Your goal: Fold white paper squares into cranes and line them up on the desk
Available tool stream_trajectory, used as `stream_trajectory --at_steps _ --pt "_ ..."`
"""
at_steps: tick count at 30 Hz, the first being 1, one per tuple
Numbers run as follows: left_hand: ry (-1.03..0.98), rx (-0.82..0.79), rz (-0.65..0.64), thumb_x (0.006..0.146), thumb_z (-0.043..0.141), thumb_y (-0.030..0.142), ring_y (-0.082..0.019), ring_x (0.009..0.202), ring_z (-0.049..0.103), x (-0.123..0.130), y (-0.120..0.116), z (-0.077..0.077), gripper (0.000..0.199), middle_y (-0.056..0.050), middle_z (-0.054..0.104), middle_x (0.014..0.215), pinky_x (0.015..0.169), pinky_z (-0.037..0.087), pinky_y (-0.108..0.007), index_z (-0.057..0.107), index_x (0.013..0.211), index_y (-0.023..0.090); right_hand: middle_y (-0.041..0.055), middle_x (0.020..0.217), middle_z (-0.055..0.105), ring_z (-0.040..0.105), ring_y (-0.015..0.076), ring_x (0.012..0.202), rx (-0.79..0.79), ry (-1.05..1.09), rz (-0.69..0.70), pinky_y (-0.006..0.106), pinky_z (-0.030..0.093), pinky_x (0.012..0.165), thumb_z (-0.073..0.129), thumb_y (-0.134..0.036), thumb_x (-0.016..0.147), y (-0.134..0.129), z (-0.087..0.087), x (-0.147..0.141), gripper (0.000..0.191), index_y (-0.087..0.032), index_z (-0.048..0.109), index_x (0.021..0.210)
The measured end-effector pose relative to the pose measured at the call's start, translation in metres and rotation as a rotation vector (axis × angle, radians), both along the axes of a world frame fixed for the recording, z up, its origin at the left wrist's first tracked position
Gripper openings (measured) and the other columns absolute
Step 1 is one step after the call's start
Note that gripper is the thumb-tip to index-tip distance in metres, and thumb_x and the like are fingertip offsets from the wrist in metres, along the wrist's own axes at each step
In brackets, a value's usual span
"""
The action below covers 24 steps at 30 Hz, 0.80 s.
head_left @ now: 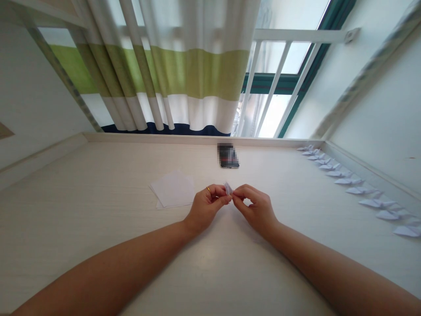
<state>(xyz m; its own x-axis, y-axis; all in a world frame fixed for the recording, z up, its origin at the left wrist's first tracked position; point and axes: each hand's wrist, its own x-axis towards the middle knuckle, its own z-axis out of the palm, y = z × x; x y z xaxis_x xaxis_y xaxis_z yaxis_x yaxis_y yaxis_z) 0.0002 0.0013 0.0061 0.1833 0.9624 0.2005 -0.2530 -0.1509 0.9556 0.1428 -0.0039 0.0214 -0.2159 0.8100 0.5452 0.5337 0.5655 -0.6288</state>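
Note:
Between my two hands, above the middle of the table, is a small piece of folded white paper (228, 188) with several layers showing at its top. My left hand (210, 204), with a ring on one finger, pinches it from the left between thumb and fingers. From the right, my right hand (255, 204) pinches the paper's lower edge with thumb and forefinger. The fingertips hide much of the paper. Just left of my left hand, sheets of white paper (174, 188) lie overlapped and flat on the table.
A dark phone-like object (228, 156), blurred out, lies near the table's back edge. Several folded white paper cranes (348, 181) stand in a row along the right side of the white table (98, 228). Behind its raised rim hang striped curtains (200, 72) beside a white railing (297, 36).

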Motion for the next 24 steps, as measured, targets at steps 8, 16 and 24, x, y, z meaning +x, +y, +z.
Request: stream_trajectory --at_steps 8,16,24 --pt "-0.012 -0.052 0.048 0.065 0.064 0.024 -0.012 0.069 0.055 -0.0020 0.0033 -0.0033 0.016 -0.001 0.061 0.071 0.066 0.045 -0.025 0.059 0.076 0.014 0.0066 0.081 0.061 0.057 0.0135 0.062 0.014 -0.004 0.134 0.025 0.045 0.050 0.057 -0.027 0.073 -0.0011 0.0000 0.0018 0.015 -0.020 0.061 0.085" --pt "0.002 -0.036 0.034 0.062 0.066 0.021 -0.012 0.068 0.056 -0.0015 0.0025 -0.0023 0.012 0.000 0.062 0.069 0.069 0.044 -0.026 0.061 0.070 0.014 0.0029 0.067 0.060 0.056 0.0134 0.060 -0.012 0.055 0.064 0.026 0.045 0.057 0.061 -0.024 0.071 0.0031 -0.0013 0.0009 0.009 -0.019 0.059 0.064" --pt "0.039 -0.020 0.063 0.063 0.065 0.023 -0.013 0.069 0.056 -0.0032 0.0040 -0.0025 0.012 -0.001 0.063 0.071 0.069 0.044 -0.026 0.063 0.071 0.015 0.0003 0.061 0.060 0.056 0.0135 0.056 -0.309 0.258 0.083 0.026 0.044 0.056 0.062 -0.027 0.068 0.0046 -0.0025 0.0022 0.010 -0.018 0.060 0.064"
